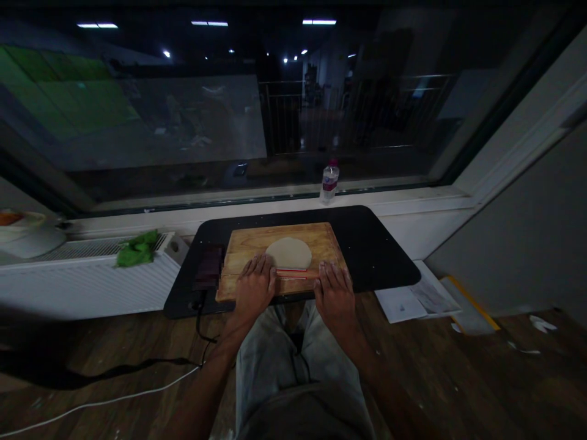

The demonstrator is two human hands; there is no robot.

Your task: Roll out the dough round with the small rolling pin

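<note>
A flat round of pale dough (288,252) lies on a wooden board (250,242). Along its near edge runs a wooden rolling pin (291,274), with thin red lines on its visible middle. My left hand (255,282) covers the pin's left end, fingers bent over it and pointing away from me. Over the right end sits my right hand (334,286), its fingers closed down in the same way. Both ends of the pin are hidden beneath my hands.
The board rests on a black table (376,250) below a large window. A water bottle (329,182) stands on the sill. On the left, a green cloth (136,248) lies on the radiator (92,284). Papers (413,296) lie on the floor at right; a white cable (119,398) crosses it at left.
</note>
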